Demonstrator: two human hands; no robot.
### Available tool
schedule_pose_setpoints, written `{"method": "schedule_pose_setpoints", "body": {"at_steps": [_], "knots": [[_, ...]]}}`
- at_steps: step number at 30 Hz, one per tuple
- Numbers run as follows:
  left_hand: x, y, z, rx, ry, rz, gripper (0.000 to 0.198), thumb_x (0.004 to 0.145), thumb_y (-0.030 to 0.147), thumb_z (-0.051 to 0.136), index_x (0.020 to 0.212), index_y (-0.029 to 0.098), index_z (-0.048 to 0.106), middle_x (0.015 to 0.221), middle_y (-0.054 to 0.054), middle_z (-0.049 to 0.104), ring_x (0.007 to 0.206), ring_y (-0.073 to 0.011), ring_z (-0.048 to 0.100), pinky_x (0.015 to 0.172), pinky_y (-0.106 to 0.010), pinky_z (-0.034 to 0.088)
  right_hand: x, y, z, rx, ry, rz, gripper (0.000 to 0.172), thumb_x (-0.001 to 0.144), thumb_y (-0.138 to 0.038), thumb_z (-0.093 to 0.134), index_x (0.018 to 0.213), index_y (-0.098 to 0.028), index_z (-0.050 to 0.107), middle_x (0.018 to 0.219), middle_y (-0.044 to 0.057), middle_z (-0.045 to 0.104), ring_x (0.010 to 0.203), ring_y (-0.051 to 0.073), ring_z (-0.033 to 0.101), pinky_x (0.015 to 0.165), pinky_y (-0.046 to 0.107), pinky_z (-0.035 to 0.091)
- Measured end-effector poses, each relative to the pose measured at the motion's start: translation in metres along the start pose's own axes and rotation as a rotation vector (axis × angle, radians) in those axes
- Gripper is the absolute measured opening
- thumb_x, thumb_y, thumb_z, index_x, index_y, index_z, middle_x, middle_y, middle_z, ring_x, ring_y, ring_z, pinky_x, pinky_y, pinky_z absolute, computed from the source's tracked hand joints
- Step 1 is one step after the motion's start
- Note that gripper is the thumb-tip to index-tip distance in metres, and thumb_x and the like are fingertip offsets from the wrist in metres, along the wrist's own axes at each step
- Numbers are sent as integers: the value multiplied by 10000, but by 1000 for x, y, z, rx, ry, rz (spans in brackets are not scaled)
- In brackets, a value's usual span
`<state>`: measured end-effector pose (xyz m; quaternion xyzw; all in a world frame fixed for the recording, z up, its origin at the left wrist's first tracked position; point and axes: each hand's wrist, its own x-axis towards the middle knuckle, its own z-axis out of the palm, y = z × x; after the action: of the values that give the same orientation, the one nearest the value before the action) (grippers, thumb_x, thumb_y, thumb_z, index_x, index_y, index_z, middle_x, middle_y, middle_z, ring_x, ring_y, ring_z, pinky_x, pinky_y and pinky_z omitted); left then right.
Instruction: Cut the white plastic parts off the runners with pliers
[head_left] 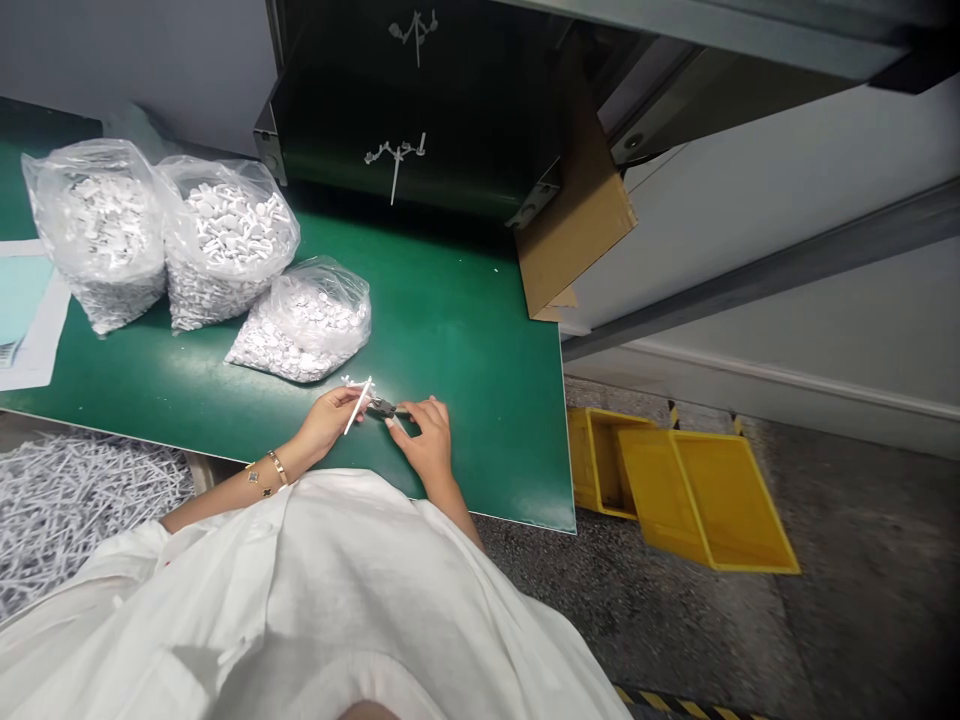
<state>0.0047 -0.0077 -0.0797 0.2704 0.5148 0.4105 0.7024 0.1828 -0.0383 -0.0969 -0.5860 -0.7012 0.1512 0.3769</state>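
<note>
My left hand (330, 420) is closed on a white plastic sprue (358, 405), a branched moulded piece with a straight stem. In my right hand (430, 440) are small cutting nippers (383, 407), their dark metal head pointing left. The nipper jaws meet the sprue's branches beside my left fingertips; whether the blades are closed on a branch I cannot make out. Just beyond my left hand sits a clear plastic bag (304, 320) of small white parts. Both hands are above the near edge of the green table (457, 320).
Two taller bags (97, 240) (229, 235) of white parts stand at the left, near papers (26, 310). A dark belt (420, 110) carries two sprues beside a cardboard sheet (577, 220). White stems (75, 510) pile up at lower left. Yellow bins (705, 500) lie on the floor.
</note>
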Motion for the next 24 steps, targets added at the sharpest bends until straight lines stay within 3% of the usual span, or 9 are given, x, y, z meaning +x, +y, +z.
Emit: {"method": "schedule_pose_setpoints", "body": {"at_steps": [19,22,24], "knots": [[-5,5,3,1,-47,21,341,598,364,790,817,144,649,783,-6,629,648,-87,517,646,-216,426,0,-3,0,-18,42,-17,174,824,-393,600,835,-228,653,661,-11,553,712,167,522,985,454,422],[-4,5,-1,128,-97,64,321,661,398,738,843,152,640,778,-10,616,631,-98,517,639,-231,431,0,-3,1,-3,80,-3,158,812,-373,609,838,-222,646,682,-8,552,724,168,511,986,450,417],[-3,8,-5,353,-136,165,263,714,384,694,843,161,643,758,-16,603,641,-124,519,647,-254,432,-1,-2,2,-14,110,8,160,805,-365,614,862,-218,641,726,3,569,749,175,511,991,461,407]]}}
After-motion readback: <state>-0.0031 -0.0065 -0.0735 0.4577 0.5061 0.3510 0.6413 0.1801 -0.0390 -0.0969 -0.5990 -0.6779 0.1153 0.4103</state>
